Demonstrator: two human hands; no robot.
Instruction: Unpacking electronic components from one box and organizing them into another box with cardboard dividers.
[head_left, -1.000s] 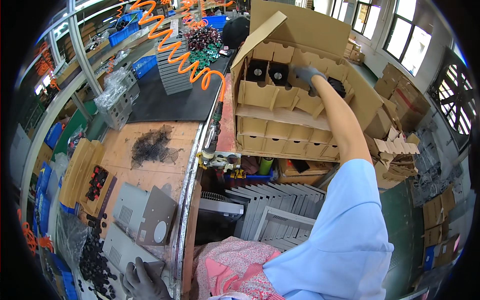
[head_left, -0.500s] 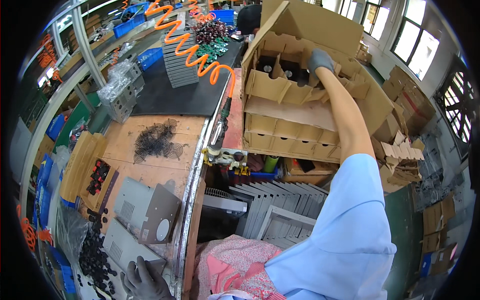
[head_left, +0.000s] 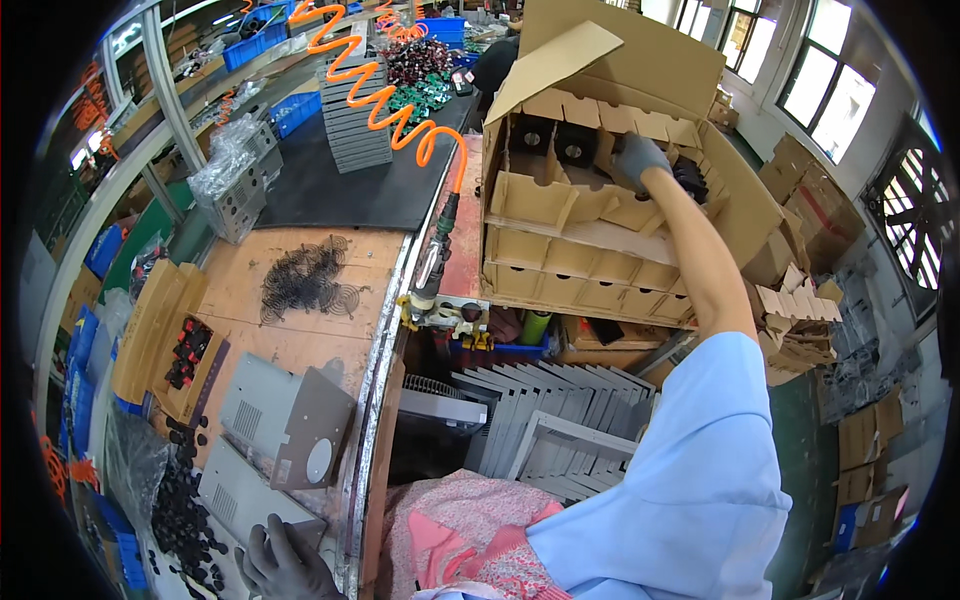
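Observation:
My right hand, in a grey glove, reaches into a large open cardboard box with card dividers. Its fingers curl down among the dividers; a dark edge shows beneath them, but what they grip is hidden. Black square parts with round centres, perhaps small fans, sit in cells left of the hand, and a black ribbed part sits to its right. My left hand, also gloved, rests with fingers spread by the lower edge of a flat grey metal panel. A bent grey metal housing lies just beyond.
A pile of black wire fan guards lies on the wooden bench. Black round caps are heaped at left beside a small carton. An air screwdriver hangs from an orange coiled hose. Grey panels stand below the box.
My right hand has come nearer and lower within the box. A box flap at its left has folded inward, and more black parts show. My left hand has hardly moved.

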